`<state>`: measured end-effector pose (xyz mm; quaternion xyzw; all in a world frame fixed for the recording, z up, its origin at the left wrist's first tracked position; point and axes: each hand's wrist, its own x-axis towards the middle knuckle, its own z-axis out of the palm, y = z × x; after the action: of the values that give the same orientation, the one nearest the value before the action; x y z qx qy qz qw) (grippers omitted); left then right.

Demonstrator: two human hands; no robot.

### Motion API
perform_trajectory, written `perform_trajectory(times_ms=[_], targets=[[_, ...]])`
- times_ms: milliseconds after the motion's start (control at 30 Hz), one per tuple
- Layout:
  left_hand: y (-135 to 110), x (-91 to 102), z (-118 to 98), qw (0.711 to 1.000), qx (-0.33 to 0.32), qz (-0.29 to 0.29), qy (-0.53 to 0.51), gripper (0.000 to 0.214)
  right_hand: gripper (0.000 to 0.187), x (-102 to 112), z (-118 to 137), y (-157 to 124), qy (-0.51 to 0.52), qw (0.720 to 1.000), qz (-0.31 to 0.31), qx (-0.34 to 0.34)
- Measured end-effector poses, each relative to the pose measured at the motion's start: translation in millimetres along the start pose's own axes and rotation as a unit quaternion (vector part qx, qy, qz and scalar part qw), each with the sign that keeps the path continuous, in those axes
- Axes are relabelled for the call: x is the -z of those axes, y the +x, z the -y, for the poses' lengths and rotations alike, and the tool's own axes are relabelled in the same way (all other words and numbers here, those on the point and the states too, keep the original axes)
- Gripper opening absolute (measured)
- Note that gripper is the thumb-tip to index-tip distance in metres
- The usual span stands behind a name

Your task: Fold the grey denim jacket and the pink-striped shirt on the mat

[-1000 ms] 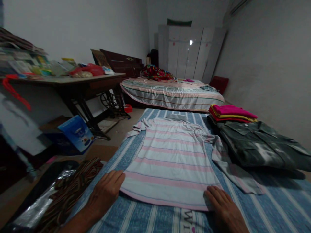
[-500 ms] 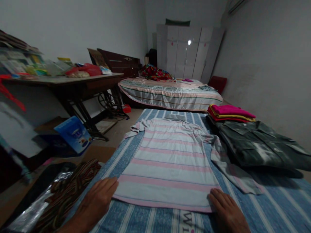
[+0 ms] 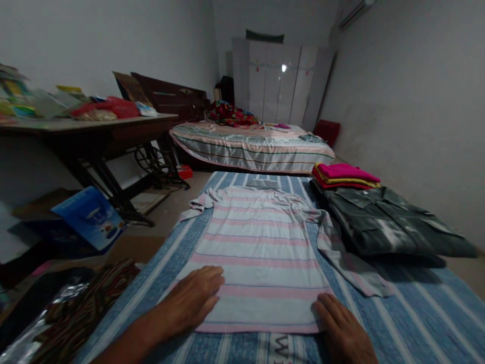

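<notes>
A striped long-sleeved shirt (image 3: 261,242), white with pink bands, lies spread on the blue bedding (image 3: 227,349), its hem toward me. Its right sleeve (image 3: 352,268) trails out toward the dark clothes; the other one is bunched at the far left. My left hand (image 3: 197,296) is over the lower left of the shirt, fingers extended and thumb apart, holding nothing. At the lower right corner, my right hand (image 3: 343,323) rests with its fingers laid on the shirt's edge; its thumb is hidden.
Folded dark green garments (image 3: 394,222) and a pink, yellow and red stack (image 3: 346,174) sit on the right. A cluttered sewing table (image 3: 144,124) and a blue box (image 3: 91,217) stand at left. Beyond are another bed (image 3: 250,146) and a wardrobe (image 3: 276,86).
My left hand has moved right from the shirt's lower left edge onto the cloth. My right hand stays at the lower right corner. The view has turned slightly right.
</notes>
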<state>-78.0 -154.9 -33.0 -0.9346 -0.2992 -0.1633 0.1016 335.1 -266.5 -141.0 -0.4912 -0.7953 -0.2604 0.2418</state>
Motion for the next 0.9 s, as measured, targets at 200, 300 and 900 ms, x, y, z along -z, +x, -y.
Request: perform_trajectory(times_ms=[200,300,900], targets=[[67.8,-39.3,-55.1,0.994,0.055,0.072,-0.059,0.024,0.038,1.8,9.1,5.9,-0.014,0.999,0.018,-0.044],[77.6,-57.7,-68.6,0.993,0.051,0.084,-0.073,0.036,0.039,3.5,5.1,5.6,-0.011,0.999,0.023,-0.039],[73.2,-58.4,-73.3,0.969,0.077,0.201,-0.124,0.071,0.037,24.0,-17.0,11.0,-0.016,0.996,-0.009,0.087]])
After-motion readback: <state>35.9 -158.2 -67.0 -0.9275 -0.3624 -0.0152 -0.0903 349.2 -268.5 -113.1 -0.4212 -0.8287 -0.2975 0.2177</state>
